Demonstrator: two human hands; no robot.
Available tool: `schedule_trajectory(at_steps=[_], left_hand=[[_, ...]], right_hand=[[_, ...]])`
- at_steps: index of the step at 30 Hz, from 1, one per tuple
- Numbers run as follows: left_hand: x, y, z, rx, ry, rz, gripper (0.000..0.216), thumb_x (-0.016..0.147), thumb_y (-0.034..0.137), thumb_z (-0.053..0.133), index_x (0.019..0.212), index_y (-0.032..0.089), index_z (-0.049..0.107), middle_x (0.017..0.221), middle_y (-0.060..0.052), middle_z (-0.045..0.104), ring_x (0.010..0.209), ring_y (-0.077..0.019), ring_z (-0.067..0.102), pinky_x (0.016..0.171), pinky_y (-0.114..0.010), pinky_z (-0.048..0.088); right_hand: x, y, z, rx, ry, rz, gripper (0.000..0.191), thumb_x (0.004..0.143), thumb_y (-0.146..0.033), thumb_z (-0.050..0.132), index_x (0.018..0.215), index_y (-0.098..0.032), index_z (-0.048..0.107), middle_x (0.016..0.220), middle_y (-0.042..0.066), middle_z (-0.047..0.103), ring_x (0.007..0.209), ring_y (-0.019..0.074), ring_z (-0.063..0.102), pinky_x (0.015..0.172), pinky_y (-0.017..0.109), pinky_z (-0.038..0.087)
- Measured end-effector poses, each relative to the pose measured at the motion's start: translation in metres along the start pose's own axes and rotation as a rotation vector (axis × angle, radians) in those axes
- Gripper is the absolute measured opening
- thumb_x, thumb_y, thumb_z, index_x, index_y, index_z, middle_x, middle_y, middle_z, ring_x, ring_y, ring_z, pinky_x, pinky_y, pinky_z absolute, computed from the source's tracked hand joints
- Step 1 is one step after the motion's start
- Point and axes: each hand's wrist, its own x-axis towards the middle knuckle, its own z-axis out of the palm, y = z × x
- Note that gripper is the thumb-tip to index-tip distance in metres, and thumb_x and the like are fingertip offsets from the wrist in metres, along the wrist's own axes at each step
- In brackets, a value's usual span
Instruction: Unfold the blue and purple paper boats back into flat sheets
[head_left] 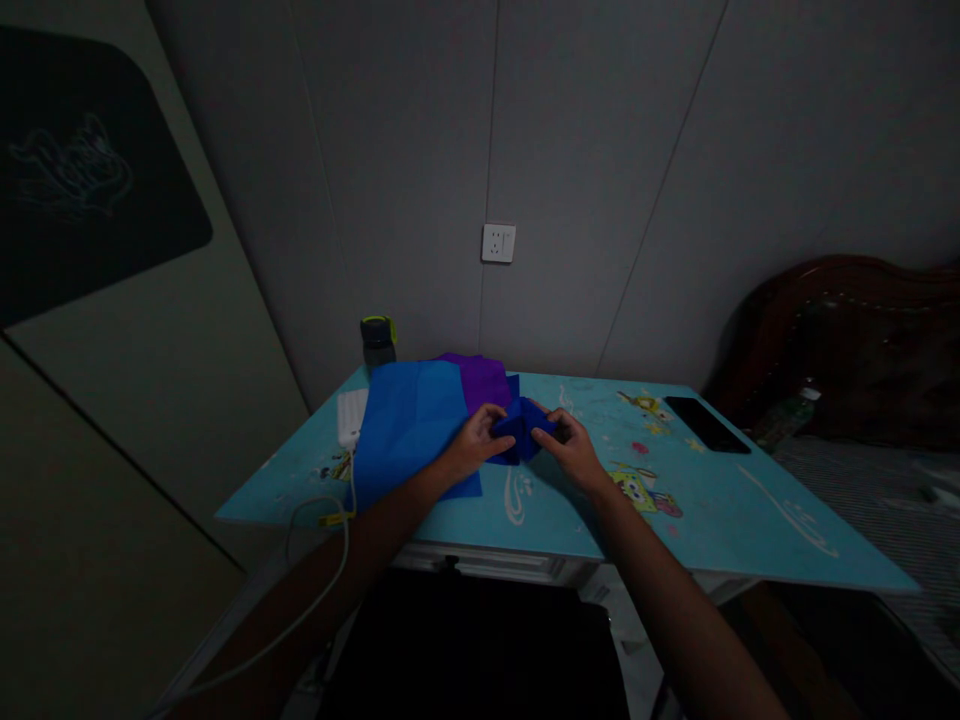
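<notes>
Between my two hands is a small piece of folded dark blue paper [523,425], held just above the table. My left hand [480,438] grips its left side, thumb in front and fingers behind. On the right side, my right hand [568,444] pinches the paper in the same way. The fingers hide part of the folds. Large blue sheets [409,420] lie to the left, partly under my left forearm. A purple sheet [482,384] sticks out behind them.
The light blue table [555,520] carries cartoon prints. A dark bottle [378,342] stands at the back left, near a white power strip [349,415] with a cable [341,570]. A black phone [706,424] lies at the right. Behind is a wall with a socket [498,243].
</notes>
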Motion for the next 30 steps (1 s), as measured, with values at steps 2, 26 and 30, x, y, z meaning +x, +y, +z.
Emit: schedule_trajectory(at_steps=[2,26,30], left_hand=[[0.001,0.0,0.001,-0.011,0.007,0.016,0.06,0.062,0.035,0.088,0.108,0.022,0.051,0.103,-0.003,0.063,0.103,-0.0209,0.062,0.09,-0.034,0.048],[0.005,0.009,0.001,0.259,0.209,-0.024,0.039,0.07,0.046,0.078,0.09,0.017,0.061,0.085,-0.002,0.066,0.082,-0.016,0.063,0.075,-0.027,0.049],[0.004,0.015,0.001,0.213,0.289,-0.021,0.043,0.069,0.049,0.077,0.092,0.018,0.058,0.081,0.0,0.062,0.073,-0.0132,0.059,0.064,-0.022,0.045]], right_hand=[[0.0,0.001,0.001,-0.01,0.0,-0.009,0.047,0.067,-0.053,0.082,0.076,-0.025,0.045,0.118,0.006,0.068,0.114,0.0291,0.06,0.087,0.041,0.052],[-0.002,0.009,0.008,0.065,-0.078,0.046,0.074,0.077,-0.043,0.076,0.138,-0.03,0.037,0.104,0.006,0.072,0.089,0.0212,0.069,0.08,0.037,0.055],[0.0,0.015,0.001,-0.121,-0.069,0.059,0.047,0.075,-0.049,0.075,0.109,-0.019,0.063,0.085,0.004,0.07,0.078,0.0197,0.065,0.074,0.032,0.052]])
